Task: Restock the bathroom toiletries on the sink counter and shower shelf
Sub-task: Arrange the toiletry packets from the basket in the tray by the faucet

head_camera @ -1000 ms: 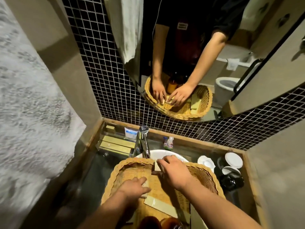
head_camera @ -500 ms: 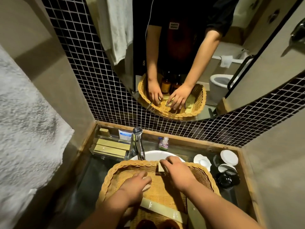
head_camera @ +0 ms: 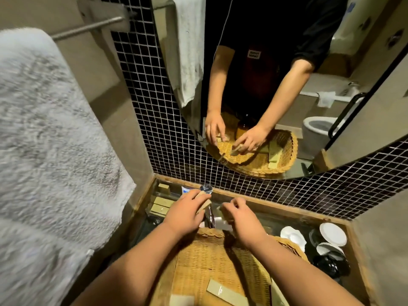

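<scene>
pinching flat tan packets [head_camera: 204,204] in left hand [head_camera: 184,214] and right hand [head_camera: 242,221]

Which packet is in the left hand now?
The tan packet pinched in the left hand beside the faucet top. The right hand holds a smaller pale packet; other packets lie flat in the basket.

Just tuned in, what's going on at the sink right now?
A person is restocking from a wicker basket set over the basin. The left hand pinches a small tan packet beside the tap, and the right hand holds a second small packet. Both hands are past the basket's far rim, near boxes lying at the counter's back left. Flat packets lie in the basket.
</scene>
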